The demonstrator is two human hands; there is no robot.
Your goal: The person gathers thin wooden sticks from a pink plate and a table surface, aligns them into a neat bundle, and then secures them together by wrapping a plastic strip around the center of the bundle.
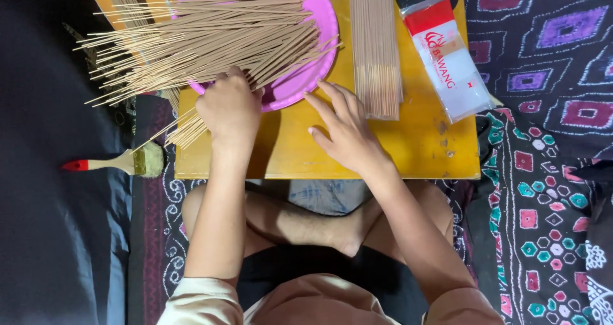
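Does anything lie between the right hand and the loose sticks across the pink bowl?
Nothing visible does. The right hand rests open on the yellow board at the pink bowl rim; the loose sticks lie just beyond it. The left hand already touches them.

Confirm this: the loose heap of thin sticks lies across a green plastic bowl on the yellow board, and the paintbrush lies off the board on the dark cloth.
One detail is wrong. The head view shows the plastic bowl is pink, not green. The rest holds: the loose sticks lie across it on the yellow board, and the paintbrush lies off the board on the dark cloth.
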